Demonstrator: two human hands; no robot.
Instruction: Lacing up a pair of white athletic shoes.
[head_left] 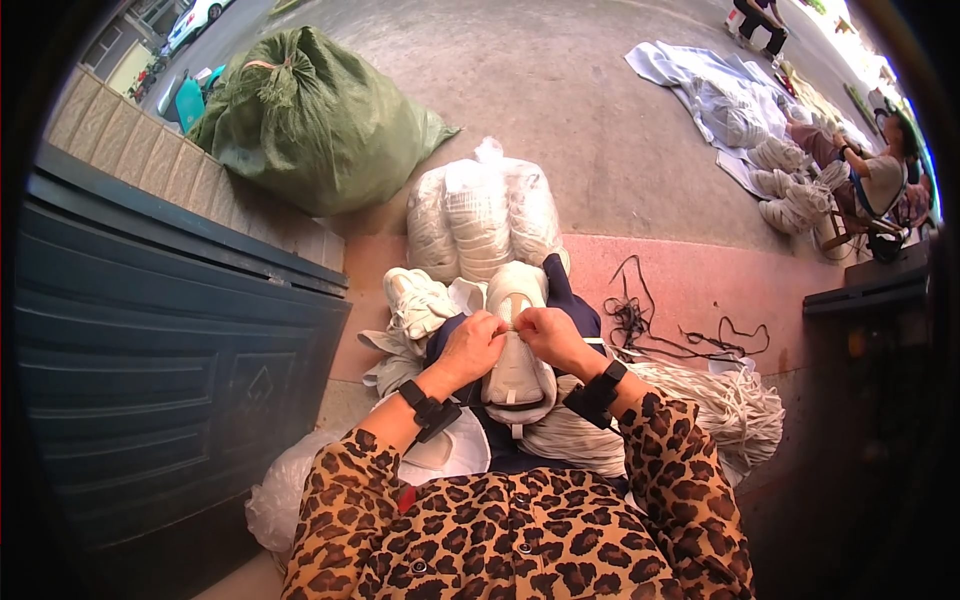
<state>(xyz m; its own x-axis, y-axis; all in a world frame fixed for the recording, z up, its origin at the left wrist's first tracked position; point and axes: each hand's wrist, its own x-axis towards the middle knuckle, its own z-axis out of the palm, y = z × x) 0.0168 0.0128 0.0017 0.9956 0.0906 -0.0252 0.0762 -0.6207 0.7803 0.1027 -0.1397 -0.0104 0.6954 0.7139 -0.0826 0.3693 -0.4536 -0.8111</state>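
Lying beneath both hands point(474, 346) point(551, 336), a pale shoe point(517, 372) points away

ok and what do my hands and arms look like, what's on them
The left sleeve and right sleeve are leopard print, tan with dark brown-black spots, ending on the forearms. The left hand and right hand are gloveless; each wrist wears a black band with a blocky dark unit.

Two bare hands point(474, 350) point(552, 336), two black wristbands point(430, 411) point(594, 396), at least two off-white shoes point(517, 372) point(415, 300).
One bulging green woven sack point(320, 130), two clear plastic bags point(475, 210) point(285, 500), one white car point(197, 20).
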